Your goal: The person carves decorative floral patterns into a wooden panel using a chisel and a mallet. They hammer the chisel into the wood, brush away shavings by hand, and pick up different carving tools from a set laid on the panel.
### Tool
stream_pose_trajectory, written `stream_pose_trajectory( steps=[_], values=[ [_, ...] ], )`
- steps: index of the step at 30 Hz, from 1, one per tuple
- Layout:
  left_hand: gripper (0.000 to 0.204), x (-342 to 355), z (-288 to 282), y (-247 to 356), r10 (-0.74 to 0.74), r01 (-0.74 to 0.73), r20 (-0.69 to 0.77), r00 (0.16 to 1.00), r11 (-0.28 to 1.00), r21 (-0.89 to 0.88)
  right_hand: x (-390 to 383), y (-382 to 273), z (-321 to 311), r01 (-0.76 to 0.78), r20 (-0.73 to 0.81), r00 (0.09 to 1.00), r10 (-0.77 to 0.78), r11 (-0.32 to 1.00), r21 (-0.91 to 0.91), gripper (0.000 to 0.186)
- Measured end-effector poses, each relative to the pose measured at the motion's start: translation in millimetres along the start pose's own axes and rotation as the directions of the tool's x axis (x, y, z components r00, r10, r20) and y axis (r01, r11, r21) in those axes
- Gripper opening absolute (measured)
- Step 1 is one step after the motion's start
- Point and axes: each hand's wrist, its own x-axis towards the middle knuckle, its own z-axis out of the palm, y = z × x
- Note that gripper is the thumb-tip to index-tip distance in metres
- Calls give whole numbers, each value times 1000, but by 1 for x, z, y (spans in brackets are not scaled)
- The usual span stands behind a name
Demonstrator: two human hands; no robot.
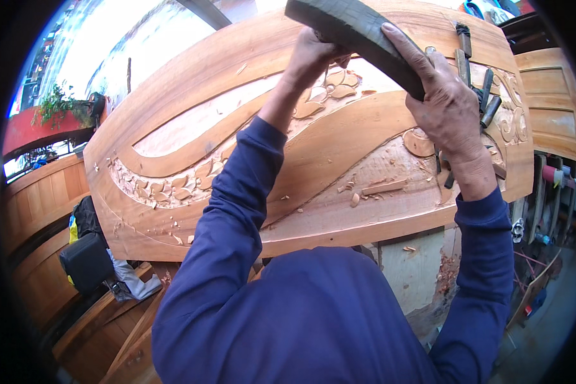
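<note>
A dark, thick wooden bar (358,32) is in my right hand (447,96), its fingers closed round the near end with the index finger stretched along the side. The bar slants up to the left, above a large carved wooden panel (339,137). My left hand (307,61) is closed under the bar's far part, over the panel's upper middle. What it grips is hidden by the bar and the fingers. Close to the left hand is a carved flower (340,83) in relief. Carved leaves (173,189) run along the panel's left side.
Several dark-handled carving tools (486,96) lie on the panel's right side. Loose shavings and a wood strip (384,187) lie near its front edge. A black case (86,262) sits at the left. Panelled wooden doors (550,102) stand at the far right.
</note>
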Motion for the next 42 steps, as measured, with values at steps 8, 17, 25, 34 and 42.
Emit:
stream_pose_trajectory(
  steps=[8, 17, 25, 34, 42],
  values=[
    [38, 49, 13, -8, -311, 310, -13, 950, 948, -76, -23, 11, -3, -75, -264, 949, 170, 939, 335, 94],
    [35, 12, 23, 2, -142, 140, -123, 982, 990, -27, -53, 24, -39, -192, -336, 861, 381, 856, 480, 50],
    [35, 16, 27, 0, -84, 103, -193, 978, 991, 88, -38, 20, -68, -126, -458, 825, 333, 896, 425, 53],
    [37, 4, 26, -5, 93, -82, -244, 965, 995, 53, -13, 23, -108, -44, -598, 771, 218, 955, 292, 52],
    [25, -7, 25, -8, 219, -180, -196, 956, 963, 198, 7, -17, -28, -45, -284, 959, -14, 979, -201, 68]
  ],
)
